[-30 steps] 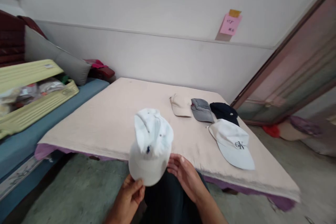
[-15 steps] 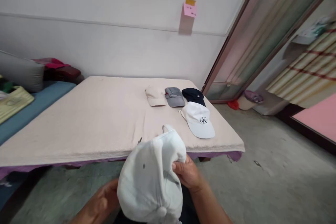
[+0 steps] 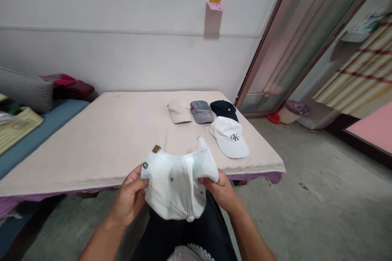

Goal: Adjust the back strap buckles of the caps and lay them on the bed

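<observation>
A pale, nearly white cap (image 3: 165, 187) hangs between my two hands in front of the bed's near edge, its back strap undone and a metal buckle at the upper left. My left hand (image 3: 130, 191) pinches its left edge, and my right hand (image 3: 222, 191) grips the right edge. On the bed lie a beige cap (image 3: 179, 112), a grey cap (image 3: 201, 111) and a navy cap (image 3: 224, 109) in a row. In front of the navy one sits a white cap with black letters (image 3: 231, 138), brim toward the near right.
The caps lie on a bed with a cream cover (image 3: 122, 130) against the wall. A grey cushion (image 3: 27, 89) and a blue mattress (image 3: 61, 118) are at left. At right, a bin (image 3: 290, 112) stands on the floor near the sliding door.
The held cap has turned and opened out, its strap end and buckle now showing. My left hand has come up and now pinches its left edge; the view has shifted slightly.
</observation>
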A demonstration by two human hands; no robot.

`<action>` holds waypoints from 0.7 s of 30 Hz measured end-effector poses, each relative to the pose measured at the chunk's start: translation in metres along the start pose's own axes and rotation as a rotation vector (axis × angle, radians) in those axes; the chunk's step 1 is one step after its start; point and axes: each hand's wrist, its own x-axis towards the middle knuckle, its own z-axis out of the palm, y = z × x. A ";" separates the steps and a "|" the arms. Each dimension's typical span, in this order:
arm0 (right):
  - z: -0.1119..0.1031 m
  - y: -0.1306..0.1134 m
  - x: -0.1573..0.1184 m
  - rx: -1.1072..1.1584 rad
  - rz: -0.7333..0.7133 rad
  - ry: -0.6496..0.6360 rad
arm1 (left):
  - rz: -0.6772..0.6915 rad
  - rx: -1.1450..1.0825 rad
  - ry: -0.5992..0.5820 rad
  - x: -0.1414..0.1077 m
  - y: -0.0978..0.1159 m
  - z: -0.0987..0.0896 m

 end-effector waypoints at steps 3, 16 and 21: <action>-0.013 0.020 -0.025 0.039 0.193 -0.026 | -0.063 -0.033 -0.033 -0.017 -0.009 -0.007; -0.034 -0.038 -0.049 0.107 0.187 -0.276 | -0.299 0.281 -0.324 -0.045 -0.012 0.015; -0.031 -0.061 -0.051 0.169 0.013 -0.191 | -0.264 0.500 -0.284 -0.051 -0.002 0.039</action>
